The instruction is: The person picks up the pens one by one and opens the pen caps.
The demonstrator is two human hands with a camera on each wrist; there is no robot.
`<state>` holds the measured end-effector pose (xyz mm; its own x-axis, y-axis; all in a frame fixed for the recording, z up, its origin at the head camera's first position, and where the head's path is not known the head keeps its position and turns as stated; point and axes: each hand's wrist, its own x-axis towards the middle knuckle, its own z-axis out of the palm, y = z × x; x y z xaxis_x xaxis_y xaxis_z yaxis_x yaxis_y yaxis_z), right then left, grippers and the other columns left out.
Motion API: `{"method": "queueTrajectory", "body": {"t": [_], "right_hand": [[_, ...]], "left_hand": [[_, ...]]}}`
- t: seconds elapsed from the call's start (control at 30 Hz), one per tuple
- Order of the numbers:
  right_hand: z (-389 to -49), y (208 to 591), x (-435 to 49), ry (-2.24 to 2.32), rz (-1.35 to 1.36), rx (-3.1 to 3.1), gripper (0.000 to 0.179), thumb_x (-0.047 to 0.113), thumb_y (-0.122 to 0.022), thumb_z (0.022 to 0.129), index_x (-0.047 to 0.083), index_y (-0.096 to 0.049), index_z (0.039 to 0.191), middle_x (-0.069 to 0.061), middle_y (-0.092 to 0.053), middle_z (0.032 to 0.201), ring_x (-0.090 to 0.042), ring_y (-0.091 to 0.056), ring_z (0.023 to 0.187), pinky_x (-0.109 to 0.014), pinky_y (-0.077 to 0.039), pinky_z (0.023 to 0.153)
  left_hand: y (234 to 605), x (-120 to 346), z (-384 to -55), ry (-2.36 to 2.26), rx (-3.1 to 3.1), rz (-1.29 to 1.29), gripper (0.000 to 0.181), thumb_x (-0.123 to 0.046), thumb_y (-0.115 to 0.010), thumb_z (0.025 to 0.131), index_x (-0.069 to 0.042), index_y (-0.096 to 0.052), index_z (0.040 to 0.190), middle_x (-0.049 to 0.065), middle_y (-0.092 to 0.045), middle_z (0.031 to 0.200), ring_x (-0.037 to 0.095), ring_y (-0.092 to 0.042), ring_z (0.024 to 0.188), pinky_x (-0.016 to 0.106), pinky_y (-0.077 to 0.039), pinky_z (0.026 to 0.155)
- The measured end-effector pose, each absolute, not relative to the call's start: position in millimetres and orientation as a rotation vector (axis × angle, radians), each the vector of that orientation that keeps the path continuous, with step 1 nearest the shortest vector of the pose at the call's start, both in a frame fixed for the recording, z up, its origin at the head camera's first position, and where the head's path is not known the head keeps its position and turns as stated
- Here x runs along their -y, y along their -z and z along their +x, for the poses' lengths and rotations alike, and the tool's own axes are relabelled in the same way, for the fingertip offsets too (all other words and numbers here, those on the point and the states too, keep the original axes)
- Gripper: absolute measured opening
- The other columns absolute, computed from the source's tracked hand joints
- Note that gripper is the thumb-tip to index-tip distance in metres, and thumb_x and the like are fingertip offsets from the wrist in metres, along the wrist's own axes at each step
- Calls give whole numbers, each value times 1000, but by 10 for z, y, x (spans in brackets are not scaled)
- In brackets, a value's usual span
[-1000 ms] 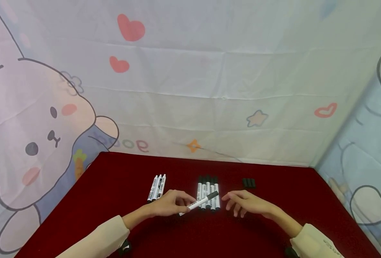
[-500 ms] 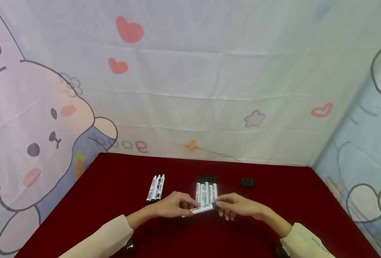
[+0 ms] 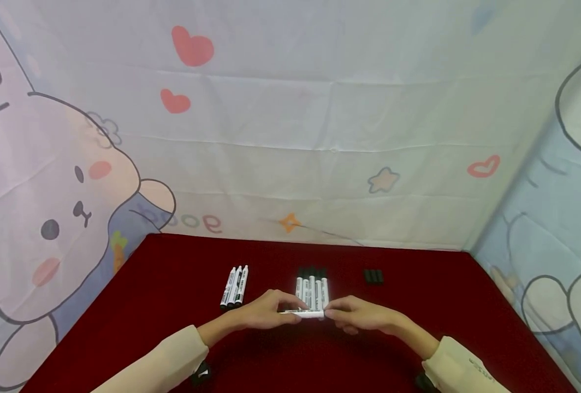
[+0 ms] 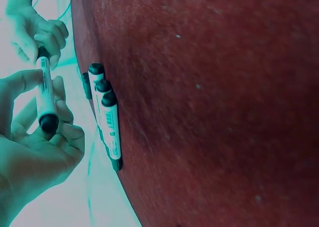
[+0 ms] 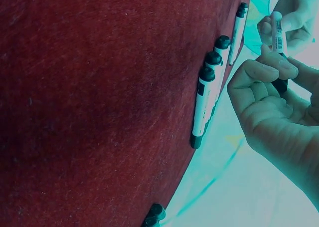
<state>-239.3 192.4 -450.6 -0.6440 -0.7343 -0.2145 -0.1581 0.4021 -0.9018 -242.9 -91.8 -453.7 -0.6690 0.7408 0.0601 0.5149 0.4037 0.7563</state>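
Between my two hands is a white marker [image 3: 311, 314], held nearly level in front of a row of markers. My left hand [image 3: 265, 310] pinches its barrel between thumb and fingers. My right hand [image 3: 361, 314] pinches the black cap [image 5: 280, 85] at the other end; in the head view those fingers hide the cap. Whether the cap is fully seated cannot be told. Close behind, several markers [image 3: 312, 293] with black caps lie side by side, their near ends partly hidden by the held marker.
To the left lie three white markers [image 3: 234, 286] without caps, their pale tips pointing away. Three loose black caps [image 3: 373, 277] lie together at the right. All rest on a dark red cloth [image 3: 182, 273], backed by a printed curtain [image 3: 271, 109].
My right hand has moved left from beside the marker and grasped its cap end. The marker has swung from slanted to nearly level. The left hand has kept its grip.
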Motion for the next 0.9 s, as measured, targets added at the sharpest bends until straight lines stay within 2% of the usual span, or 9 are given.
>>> {"method": "queueTrajectory", "body": {"t": [0.17,0.33,0.5,0.73,0.9], "right_hand": [[-2406,4507,-1922,1225,-776,-2018,39,29,-47,110,-4,-63,124,3,-45,72,-9,-43,61,-21,-39,58],[-2420,4535,-1969,1219,-842,-1973,41,25,-42,111,-9,-59,125,4,-41,73,-5,-35,60,-18,-34,56],[-2441,4569,-2019,1185,-982,-2061,38,21,-41,112,-9,-62,121,5,-42,74,-1,-36,60,-16,-33,55],[-2475,4641,-2034,1153,-1152,-2211,31,16,-43,111,-6,-66,112,3,-49,75,3,-43,61,-14,-37,53],[-2471,4677,-2021,1131,-1205,-2287,30,17,-44,111,-3,-66,108,3,-52,75,5,-44,63,-14,-38,55]], "left_hand": [[4550,855,-2453,-1155,-2406,1081,23,-21,-70,97,-8,-74,116,4,-72,100,3,-55,83,19,-47,76],[4573,844,-2474,-1171,-2391,1163,23,-20,-67,99,-6,-74,117,7,-74,104,-1,-54,86,18,-48,80],[4558,834,-2482,-1163,-2381,1267,26,-20,-62,103,-2,-73,118,12,-74,108,-1,-55,89,19,-50,82],[4510,814,-2463,-1105,-2422,1315,26,-19,-59,104,-2,-74,118,8,-73,102,-2,-53,82,17,-49,77],[4515,814,-2457,-1105,-2420,1309,27,-19,-58,105,-1,-75,116,13,-72,98,-2,-51,80,17,-47,74]]}}
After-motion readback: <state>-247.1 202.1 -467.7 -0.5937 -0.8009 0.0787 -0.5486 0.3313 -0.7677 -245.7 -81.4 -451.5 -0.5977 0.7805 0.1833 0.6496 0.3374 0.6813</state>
